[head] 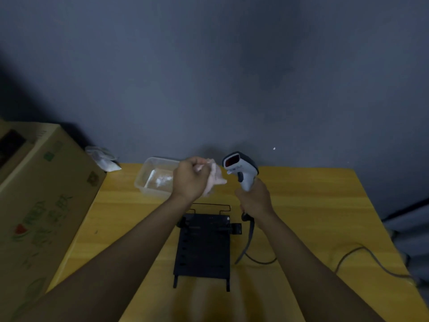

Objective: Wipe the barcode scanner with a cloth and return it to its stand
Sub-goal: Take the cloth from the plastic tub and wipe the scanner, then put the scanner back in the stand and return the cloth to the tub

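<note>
A: Taking the head view, what is each hand doing?

B: The right hand [255, 201] is wrapping closed around the handle of the barcode scanner [241, 170], holding it upright off the tabletop [313, 205] with the dark scan window turning toward the other hand. I'd guess it is being held that way so the head is open to wiping. The left hand [190, 180] is bunching its fingers shut on a pale cloth [214, 177], which is sticking out toward the scanner.

A: Is the cloth touching it?

B: Not quite; the cloth is sitting just beside the scanner's head, a small gap showing between them (the blur is making the edge hard to read). So the wiping seems about to begin or pausing between strokes.

A: And the stand?

B: The black stand [204, 247] is lying flat on the tabletop directly below and between both hands, empty, near enough for an easy return. The scanner's cable [250, 249] is hanging down from under the right hand, beside the stand, then trailing off across the tabletop away from the left hand.

A: Anything else?

B: A clear plastic tub [148, 180] is sitting just beyond the left hand, and a cardboard box [41, 205] is standing well out past it.
</note>
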